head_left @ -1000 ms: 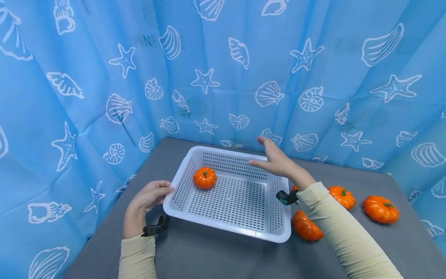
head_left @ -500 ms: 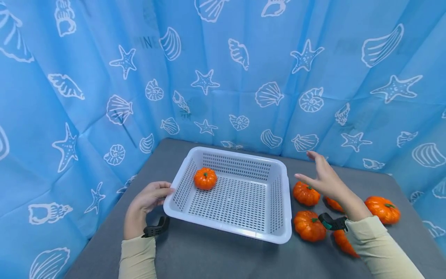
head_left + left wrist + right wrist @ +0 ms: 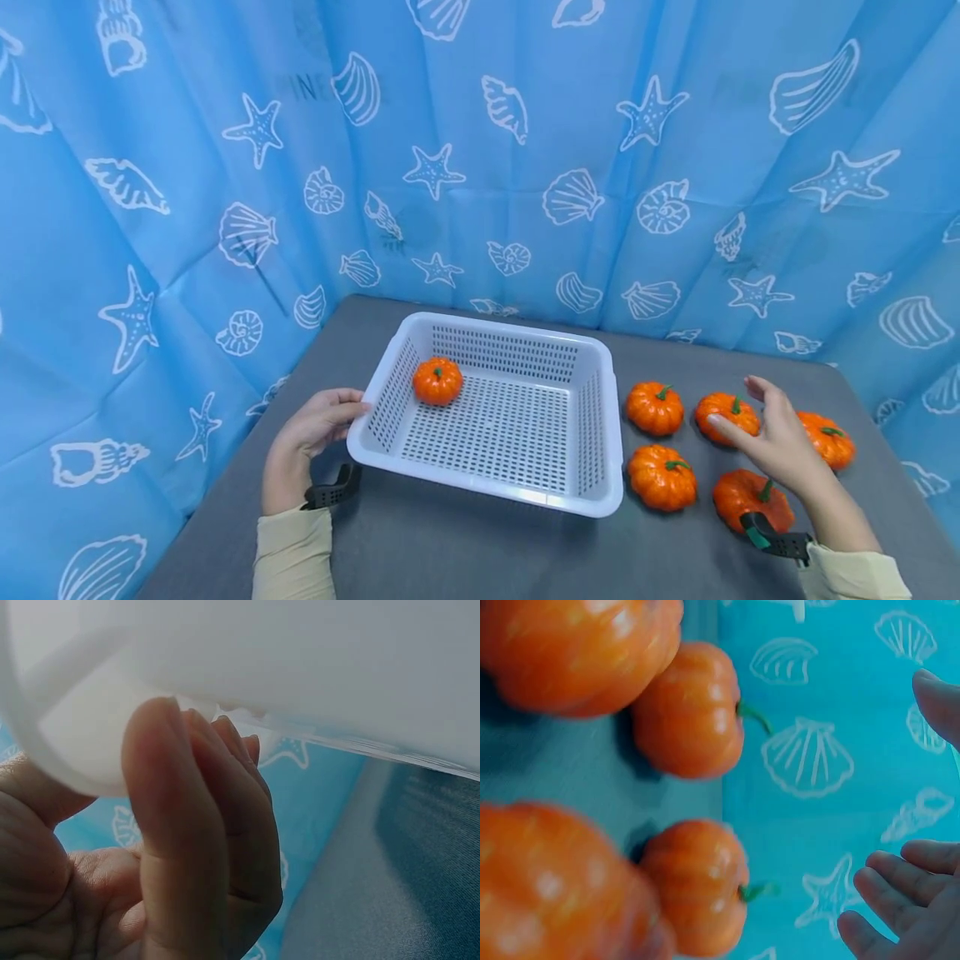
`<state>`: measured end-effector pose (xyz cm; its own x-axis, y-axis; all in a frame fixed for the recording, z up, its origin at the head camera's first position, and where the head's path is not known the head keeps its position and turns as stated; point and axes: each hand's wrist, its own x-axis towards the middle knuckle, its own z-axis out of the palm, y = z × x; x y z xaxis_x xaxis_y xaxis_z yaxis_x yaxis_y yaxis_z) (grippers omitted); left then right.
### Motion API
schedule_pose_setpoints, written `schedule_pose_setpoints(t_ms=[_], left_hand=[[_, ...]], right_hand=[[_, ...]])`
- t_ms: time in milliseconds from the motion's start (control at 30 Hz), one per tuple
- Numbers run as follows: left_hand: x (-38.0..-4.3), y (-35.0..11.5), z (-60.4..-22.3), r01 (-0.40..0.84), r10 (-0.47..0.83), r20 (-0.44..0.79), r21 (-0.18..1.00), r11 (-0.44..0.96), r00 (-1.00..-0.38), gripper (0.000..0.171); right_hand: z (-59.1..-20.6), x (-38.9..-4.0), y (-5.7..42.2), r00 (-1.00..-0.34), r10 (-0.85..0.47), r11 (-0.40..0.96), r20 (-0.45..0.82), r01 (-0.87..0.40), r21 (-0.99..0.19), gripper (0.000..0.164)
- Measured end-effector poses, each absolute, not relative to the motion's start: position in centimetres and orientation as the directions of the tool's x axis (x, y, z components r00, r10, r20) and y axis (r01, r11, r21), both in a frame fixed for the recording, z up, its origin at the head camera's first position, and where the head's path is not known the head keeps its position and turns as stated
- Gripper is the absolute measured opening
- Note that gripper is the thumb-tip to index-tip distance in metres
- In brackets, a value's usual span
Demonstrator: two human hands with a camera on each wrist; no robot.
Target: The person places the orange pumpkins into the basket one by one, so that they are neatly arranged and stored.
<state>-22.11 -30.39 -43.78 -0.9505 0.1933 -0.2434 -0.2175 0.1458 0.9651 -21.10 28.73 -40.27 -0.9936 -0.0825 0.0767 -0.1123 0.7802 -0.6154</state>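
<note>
A white perforated plastic basket [image 3: 487,490] stands on the grey table with one small orange pumpkin [image 3: 437,382] inside, near its left end. My left hand [image 3: 318,425] grips the basket's left rim; in the left wrist view its fingers [image 3: 176,817] curl under the rim. To the right of the basket, my right hand [image 3: 783,442] hovers with thumb and fingers spread and nothing between them. Around and below it lie several pumpkins: one near the thumb [image 3: 726,417], a pumpkin partly behind the hand [image 3: 828,442], and another under the wrist [image 3: 742,500].
Two more pumpkins sit beside the basket's right side, a back one [image 3: 655,408] and a front one [image 3: 662,479]. A blue curtain [image 3: 480,208] with white shell prints hangs behind and left of the grey table [image 3: 465,550].
My right hand has moved from above the basket rightward to over the pumpkins, its fingers still spread. The left hand has kept its hold on the rim. The pumpkin in the basket stays put.
</note>
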Motion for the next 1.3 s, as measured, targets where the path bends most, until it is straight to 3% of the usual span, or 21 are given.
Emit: schedule_pose_setpoints(t_ms=[333,567,733,933,1300], left_hand=[[-22.2,-30.2,-43.9,-0.219,0.168,-0.246,0.962,0.161,-0.955,0.041],[-22.3,-30.3,-43.9,-0.223,0.168,-0.25,0.961,0.164,-0.954,0.042],[-22.3,-30.3,-43.8,-0.229,0.171,-0.254,0.961,0.157,-0.952,0.04],[-22.3,-30.3,-43.7,-0.237,0.174,-0.262,0.959,0.155,-0.949,0.043],[-22.3,-30.2,-43.8,-0.245,0.175,-0.268,0.958,0.147,-0.947,0.039]], right_hand=[[-43.0,-18.6,31.0,-0.998,0.048,0.737,-0.049,0.068,-0.672,0.094],[-46.2,-17.7,33.2,-0.965,0.221,0.665,-0.142,0.255,-0.702,0.1],[-47.8,-16.8,34.3,-0.938,0.201,0.606,-0.282,0.345,-0.717,0.105],[-50.1,-15.9,34.5,-0.932,0.158,0.56,-0.326,0.356,-0.748,0.107],[-49.1,-14.6,32.3,-0.936,0.169,0.559,-0.309,0.35,-0.752,0.106]])
